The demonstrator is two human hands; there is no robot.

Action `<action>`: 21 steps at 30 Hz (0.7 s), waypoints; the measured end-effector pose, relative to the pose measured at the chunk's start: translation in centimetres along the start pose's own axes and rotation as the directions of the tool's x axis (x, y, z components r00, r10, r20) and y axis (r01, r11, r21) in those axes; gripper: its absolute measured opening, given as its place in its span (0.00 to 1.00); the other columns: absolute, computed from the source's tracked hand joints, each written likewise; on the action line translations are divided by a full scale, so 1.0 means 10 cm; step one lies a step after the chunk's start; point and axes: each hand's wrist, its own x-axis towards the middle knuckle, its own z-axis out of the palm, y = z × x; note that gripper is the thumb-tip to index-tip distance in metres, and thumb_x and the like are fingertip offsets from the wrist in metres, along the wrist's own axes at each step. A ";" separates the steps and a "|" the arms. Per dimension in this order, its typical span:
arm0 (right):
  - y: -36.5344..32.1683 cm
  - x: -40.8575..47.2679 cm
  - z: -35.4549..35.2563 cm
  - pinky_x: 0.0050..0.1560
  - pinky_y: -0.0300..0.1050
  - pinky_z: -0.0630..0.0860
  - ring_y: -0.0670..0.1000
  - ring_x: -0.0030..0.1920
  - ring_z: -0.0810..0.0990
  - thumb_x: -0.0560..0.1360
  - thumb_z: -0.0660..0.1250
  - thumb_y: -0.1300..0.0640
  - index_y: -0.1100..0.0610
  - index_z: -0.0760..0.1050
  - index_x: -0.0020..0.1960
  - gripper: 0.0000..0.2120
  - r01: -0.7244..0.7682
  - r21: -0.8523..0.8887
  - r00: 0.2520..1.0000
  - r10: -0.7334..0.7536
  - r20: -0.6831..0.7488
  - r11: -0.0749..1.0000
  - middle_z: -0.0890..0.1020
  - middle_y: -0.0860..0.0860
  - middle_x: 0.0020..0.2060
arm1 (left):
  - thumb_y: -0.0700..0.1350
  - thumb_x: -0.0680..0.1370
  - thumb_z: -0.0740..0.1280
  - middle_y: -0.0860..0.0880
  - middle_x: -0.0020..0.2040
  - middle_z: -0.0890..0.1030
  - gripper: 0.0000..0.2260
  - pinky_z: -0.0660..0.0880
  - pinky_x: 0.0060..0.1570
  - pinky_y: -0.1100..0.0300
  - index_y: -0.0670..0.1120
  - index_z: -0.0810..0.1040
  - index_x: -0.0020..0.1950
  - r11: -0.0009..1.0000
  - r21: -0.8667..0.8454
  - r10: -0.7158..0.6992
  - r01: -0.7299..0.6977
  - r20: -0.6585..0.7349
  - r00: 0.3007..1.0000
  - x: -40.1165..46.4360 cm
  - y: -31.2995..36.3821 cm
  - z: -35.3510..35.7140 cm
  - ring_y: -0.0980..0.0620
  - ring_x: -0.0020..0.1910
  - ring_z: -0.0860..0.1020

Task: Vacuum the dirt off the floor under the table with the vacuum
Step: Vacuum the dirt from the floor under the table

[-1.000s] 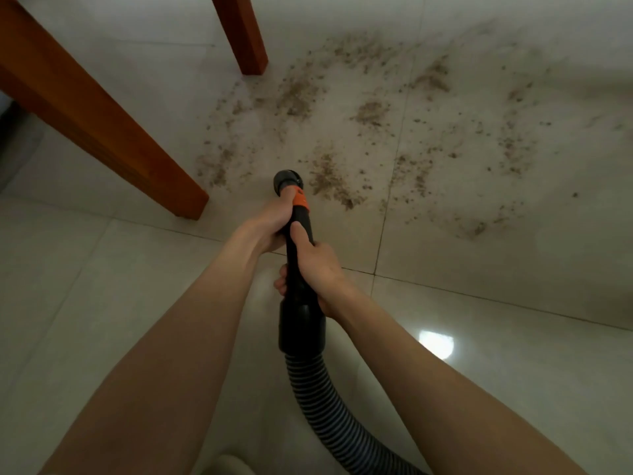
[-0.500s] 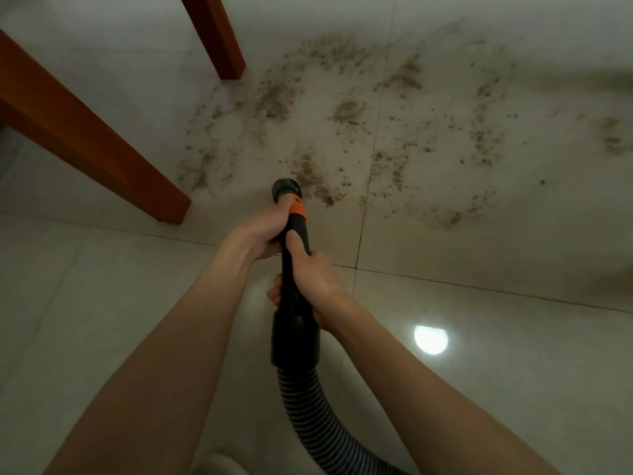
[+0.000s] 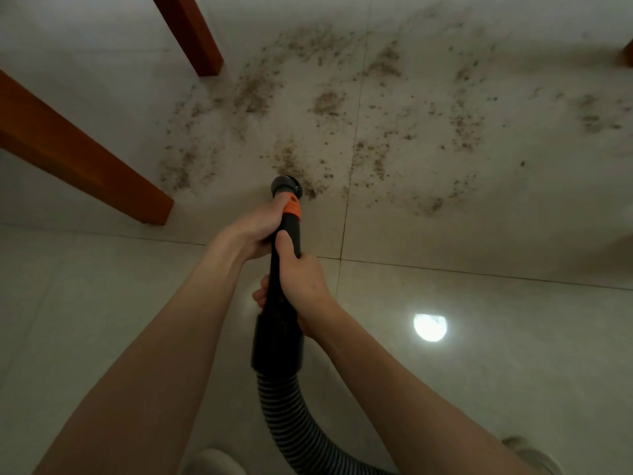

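Head view: the ribbed hose is being trailed nearest; the vacuum wand is being gripped by the right hand and, further forward, the left hand, fingers wrapped round it. The nozzle is being held at the near edge of the dirt on the floor. Beyond, grit risks being missed beside the table legs.

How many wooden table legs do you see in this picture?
3: one table leg at left near the dirt's edge, one at top behind it, and a sliver at the right edge. Others may lie outside the view.
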 end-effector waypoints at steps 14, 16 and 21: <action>-0.01 -0.13 -0.11 0.25 0.40 0.74 0.51 0.24 0.77 0.80 0.57 0.45 0.63 0.72 0.47 0.20 0.002 0.067 0.998 0.002 -0.061 0.998 0.75 0.55 0.27 | 0.53 0.82 0.53 0.45 0.37 0.71 0.17 0.68 0.34 0.60 0.42 0.69 0.42 0.993 0.118 0.009 -0.011 0.018 1.000 -0.10 0.01 0.21 0.51 0.34 0.70; 0.00 -0.14 -0.14 0.26 0.40 0.74 0.51 0.24 0.77 0.80 0.57 0.44 0.64 0.72 0.47 0.21 0.003 0.071 0.997 0.003 -0.078 0.997 0.75 0.54 0.26 | 0.52 0.82 0.53 0.45 0.37 0.70 0.16 0.68 0.34 0.60 0.42 0.69 0.42 0.991 0.132 0.013 -0.017 0.027 1.000 -0.12 0.02 0.26 0.51 0.33 0.70; 0.02 -0.15 -0.18 0.26 0.41 0.73 0.52 0.24 0.76 0.80 0.57 0.45 0.63 0.73 0.44 0.21 0.020 0.089 0.994 -0.010 -0.112 0.996 0.74 0.54 0.25 | 0.51 0.82 0.54 0.45 0.36 0.70 0.16 0.67 0.34 0.60 0.42 0.69 0.41 0.991 0.130 0.039 -0.044 0.043 0.998 -0.14 0.03 0.37 0.51 0.33 0.70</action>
